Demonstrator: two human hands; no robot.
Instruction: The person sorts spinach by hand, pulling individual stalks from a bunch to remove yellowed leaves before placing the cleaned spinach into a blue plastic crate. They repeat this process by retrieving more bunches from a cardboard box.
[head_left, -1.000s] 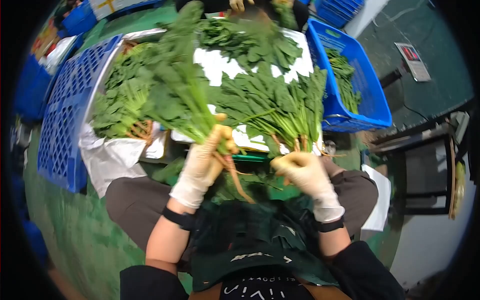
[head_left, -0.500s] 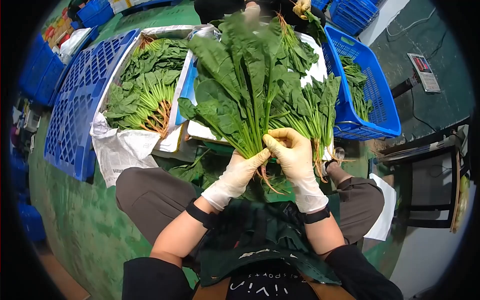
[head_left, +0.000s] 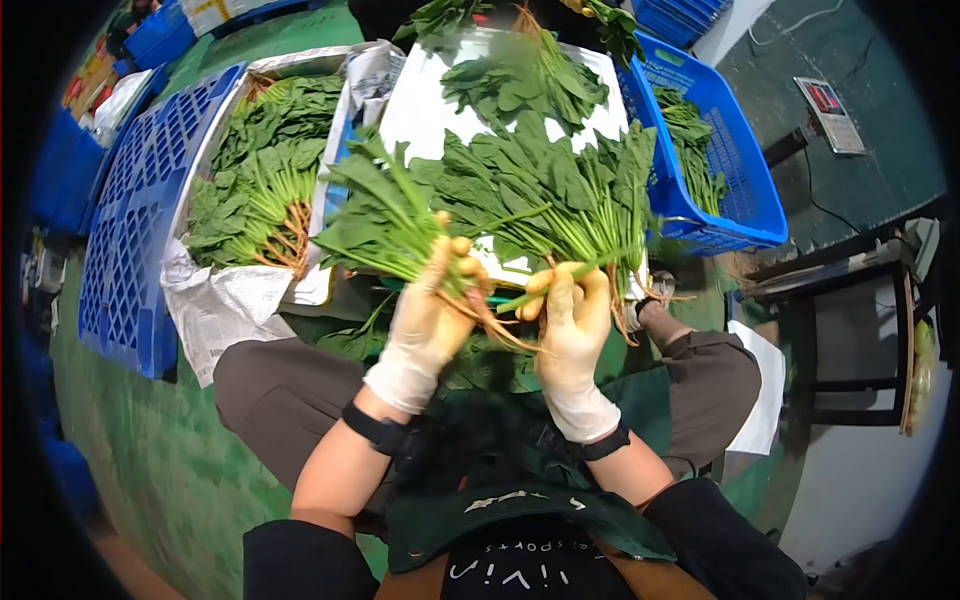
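Since half a second ago the spinach bunch point(head_left: 375, 215) has swung from upright to a leftward tilt, and our two hands, then clasped together at its base, have parted.

Grip. Our gloved left hand point(head_left: 425, 325) is clenched around the stem end of the bunch. The leaves fan up and to the left, and the orange roots point(head_left: 490, 325) trail out to the right between our hands. Our gloved right hand point(head_left: 572, 330) stands just beside the left. Its fingers are curled, and the thumb and fingertips pinch a single green stalk point(head_left: 570, 272) that runs up and to the right. We cannot tell whether this stalk belongs to the bunch or to the heap behind it.

Surroundings. The bunch is held in the air above our lap, in front of a white board point(head_left: 420, 110) bearing a heap of loose spinach point(head_left: 540, 180). The raised leaves hide the board's near-left corner. To the right, touching the board, stands a blue basket point(head_left: 745, 195) with more greens inside. To the left, sorted spinach point(head_left: 255, 180) lies on newspaper point(head_left: 225, 310) against a blue crate point(head_left: 130, 230). A weighing scale point(head_left: 826, 112) sits on the floor beyond the basket, well apart from both hands. A black stool point(head_left: 850, 330) stands at the far right.
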